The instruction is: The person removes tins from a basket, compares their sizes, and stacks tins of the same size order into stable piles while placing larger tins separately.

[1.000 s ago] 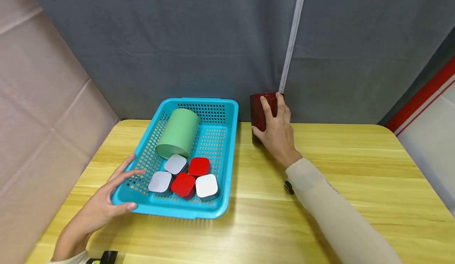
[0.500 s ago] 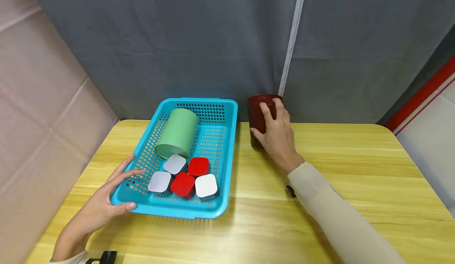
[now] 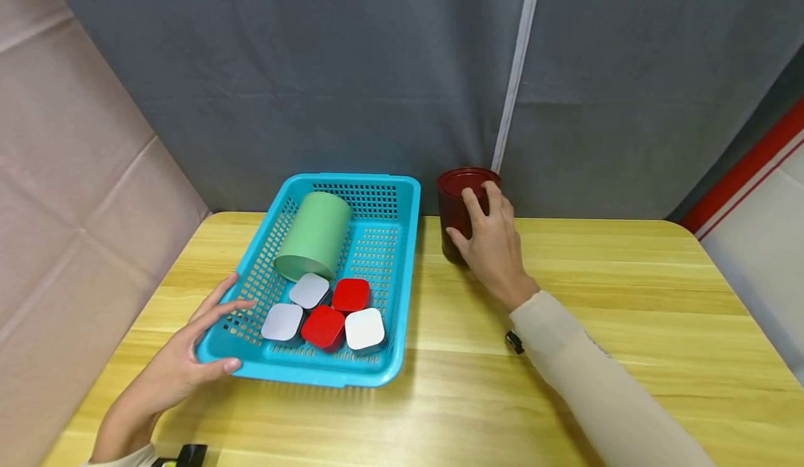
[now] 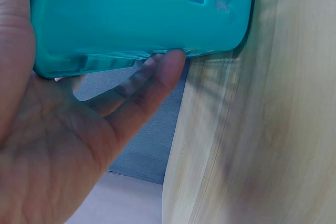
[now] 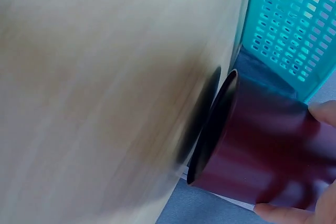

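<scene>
My right hand (image 3: 490, 243) grips a dark red cylindrical canister (image 3: 453, 209) near the back edge of the table, fingers over its top and far side, thumb on its left. In the right wrist view, the lower rim of the canister (image 5: 262, 145) shows a dark recess, and a gap separates part of it from its shadow. My left hand (image 3: 172, 366) holds the near-left corner of a blue perforated basket (image 3: 411, 271), thumb at the front and fingers on the left side. A green cylinder (image 3: 317, 233) lies on its side in the basket.
In the basket's near half sit several small rounded blocks, with red tops (image 3: 323, 327) and white or pale grey tops (image 3: 365, 329). A grey curtain (image 3: 314, 69) hangs behind the wooden table (image 3: 628, 292). Pale cloth (image 3: 75, 174) stands along the left.
The canister has shifted slightly left and toward me, and more of its top now shows. My right hand has moved a little with it. The left hand and basket have barely moved.
</scene>
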A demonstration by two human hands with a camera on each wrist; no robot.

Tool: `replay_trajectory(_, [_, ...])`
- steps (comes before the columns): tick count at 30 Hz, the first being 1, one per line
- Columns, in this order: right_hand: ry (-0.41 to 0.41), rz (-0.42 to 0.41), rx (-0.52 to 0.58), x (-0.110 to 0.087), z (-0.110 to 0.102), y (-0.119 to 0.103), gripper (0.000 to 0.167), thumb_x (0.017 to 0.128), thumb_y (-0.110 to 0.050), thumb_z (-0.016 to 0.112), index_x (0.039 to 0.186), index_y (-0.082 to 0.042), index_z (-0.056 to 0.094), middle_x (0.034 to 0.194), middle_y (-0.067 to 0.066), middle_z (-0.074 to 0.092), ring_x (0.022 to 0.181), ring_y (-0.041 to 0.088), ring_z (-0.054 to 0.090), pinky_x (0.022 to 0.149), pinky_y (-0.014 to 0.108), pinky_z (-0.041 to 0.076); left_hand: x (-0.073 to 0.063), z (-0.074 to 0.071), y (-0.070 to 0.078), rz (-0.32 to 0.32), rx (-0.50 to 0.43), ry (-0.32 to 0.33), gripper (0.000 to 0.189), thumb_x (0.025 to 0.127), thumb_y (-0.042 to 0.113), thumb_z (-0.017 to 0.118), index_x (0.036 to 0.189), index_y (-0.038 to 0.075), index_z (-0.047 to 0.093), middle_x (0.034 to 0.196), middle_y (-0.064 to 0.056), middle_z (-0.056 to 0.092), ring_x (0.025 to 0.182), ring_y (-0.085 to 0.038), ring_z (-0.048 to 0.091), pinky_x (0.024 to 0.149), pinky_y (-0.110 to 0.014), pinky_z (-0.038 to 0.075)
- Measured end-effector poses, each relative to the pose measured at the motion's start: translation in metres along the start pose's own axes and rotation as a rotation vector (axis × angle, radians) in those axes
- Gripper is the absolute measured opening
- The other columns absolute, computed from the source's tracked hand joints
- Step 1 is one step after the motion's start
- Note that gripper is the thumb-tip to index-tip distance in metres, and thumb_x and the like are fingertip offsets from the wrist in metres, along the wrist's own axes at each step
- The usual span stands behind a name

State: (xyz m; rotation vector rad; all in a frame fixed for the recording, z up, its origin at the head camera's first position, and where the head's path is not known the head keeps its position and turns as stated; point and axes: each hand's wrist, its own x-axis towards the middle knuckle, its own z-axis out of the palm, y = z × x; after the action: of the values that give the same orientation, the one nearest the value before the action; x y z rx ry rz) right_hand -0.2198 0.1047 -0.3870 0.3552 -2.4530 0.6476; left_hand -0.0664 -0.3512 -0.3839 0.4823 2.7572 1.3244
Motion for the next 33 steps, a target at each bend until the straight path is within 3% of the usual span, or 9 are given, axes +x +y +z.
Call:
replay_trajectory(20, [-0.044, 0.056, 0.001, -0.0018, 0.0042, 0.0004, 0.063, 0.091, -0.022, 0.083, 0.145, -0.011, 0.053, 0.153, 0.023, 0.039, 0.134, 0.053, 0.047, 0.091, 0.064, 0.057, 0.0002, -0.0001, -0.0014, 0.014, -0.007, -0.002, 0.076, 0.084, 0.006, 0.079, 0.153, 0.017, 0.051, 0.178, 0.005, 0.009, 0.153, 0.006, 0.013, 0.097, -0.008, 0.025])
replay_trajectory(33, [-0.065, 0.1, -0.05, -0.0016, 0.0045, -0.0027, 0.064, 0.092, -0.026, 0.081, 0.147, -0.013, 0.051, 0.154, 0.022, 0.037, 0.131, 0.053, 0.048, 0.081, 0.066, 0.058, 0.0004, 0.0002, -0.0005, 0.017, -0.005, 0.001, 0.076, 0.083, 0.006, 0.078, 0.153, 0.016, 0.051, 0.178, 0.005, 0.009, 0.152, 0.006, 0.014, 0.097, -0.007, 0.025])
